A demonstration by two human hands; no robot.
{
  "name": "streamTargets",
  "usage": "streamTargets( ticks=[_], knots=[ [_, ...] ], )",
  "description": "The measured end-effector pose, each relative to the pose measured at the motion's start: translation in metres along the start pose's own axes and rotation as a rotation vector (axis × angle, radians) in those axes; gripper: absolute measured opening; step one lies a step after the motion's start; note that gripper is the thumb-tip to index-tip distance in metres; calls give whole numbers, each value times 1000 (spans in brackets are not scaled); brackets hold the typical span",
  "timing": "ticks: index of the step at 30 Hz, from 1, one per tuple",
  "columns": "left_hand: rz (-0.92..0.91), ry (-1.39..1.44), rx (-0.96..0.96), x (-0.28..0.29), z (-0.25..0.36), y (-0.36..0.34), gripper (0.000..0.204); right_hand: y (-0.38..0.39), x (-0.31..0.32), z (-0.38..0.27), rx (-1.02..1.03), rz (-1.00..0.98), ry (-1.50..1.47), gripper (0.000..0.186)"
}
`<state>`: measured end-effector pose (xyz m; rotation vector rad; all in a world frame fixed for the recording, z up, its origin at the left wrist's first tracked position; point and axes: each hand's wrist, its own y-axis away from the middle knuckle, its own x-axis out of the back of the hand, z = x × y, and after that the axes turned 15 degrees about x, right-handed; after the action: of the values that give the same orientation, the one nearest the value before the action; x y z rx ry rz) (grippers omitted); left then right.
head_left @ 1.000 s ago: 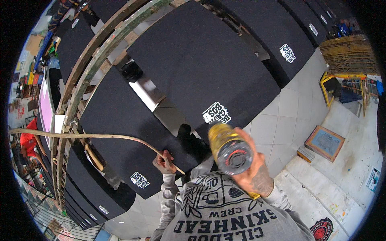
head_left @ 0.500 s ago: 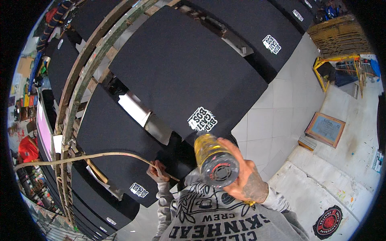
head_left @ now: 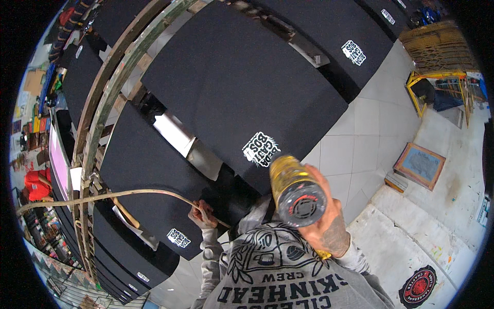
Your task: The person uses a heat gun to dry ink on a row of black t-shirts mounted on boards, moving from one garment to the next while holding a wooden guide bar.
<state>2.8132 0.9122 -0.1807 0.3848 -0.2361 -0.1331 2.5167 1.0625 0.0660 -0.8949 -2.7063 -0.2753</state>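
Note:
My right hand (head_left: 329, 219) is wrapped round a yellow and black heat gun (head_left: 294, 180), its round rear end facing up at me. The nozzle points away, beside the white print (head_left: 261, 149) at the near end of a black fabric panel (head_left: 236, 77). A gap between nozzle and fabric cannot be judged from here. Lower left of it, my left hand (head_left: 204, 215) is closed on a pale beige cord (head_left: 139, 191), which runs off to the left. A second black panel (head_left: 149, 170) with its own white print (head_left: 178, 238) lies beside that hand.
Curved wooden rails (head_left: 110, 82) cross the panels' far-left ends. Tiled floor (head_left: 337, 149) shows at the right, with a framed screen (head_left: 419, 166) on a white surface (head_left: 411, 226) beyond. Further left, a person in red (head_left: 37, 185) is partly seen.
My right hand has carried the heat gun rightward and slightly away, so its nozzle is now at the right side of the print. My left hand still holds the cord.

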Motion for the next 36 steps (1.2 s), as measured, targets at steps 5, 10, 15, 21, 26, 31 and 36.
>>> streamTargets(
  ticks=[5,10,15,21,26,31,36],
  knots=[
    [-27,-37,-43,-1,1,-2,36,6,-4,1,-16,-139,114,88],
    [-36,-59,-41,0,6,0,36,2,1,3,0,-84,62,91],
    [-40,-34,-38,2,0,-3,32,3,0,8,75,-79,149,94],
    [3,9,-16,-2,2,0,36,-1,4,4,24,-145,64,90],
    [-6,66,22,0,-4,-3,36,-7,6,0,-4,-93,85,90],
    [10,26,-29,-4,5,0,36,-9,3,4,30,-209,40,90],
    [14,1,-30,-7,9,2,34,-14,7,-4,8,-27,117,87]
  ],
)
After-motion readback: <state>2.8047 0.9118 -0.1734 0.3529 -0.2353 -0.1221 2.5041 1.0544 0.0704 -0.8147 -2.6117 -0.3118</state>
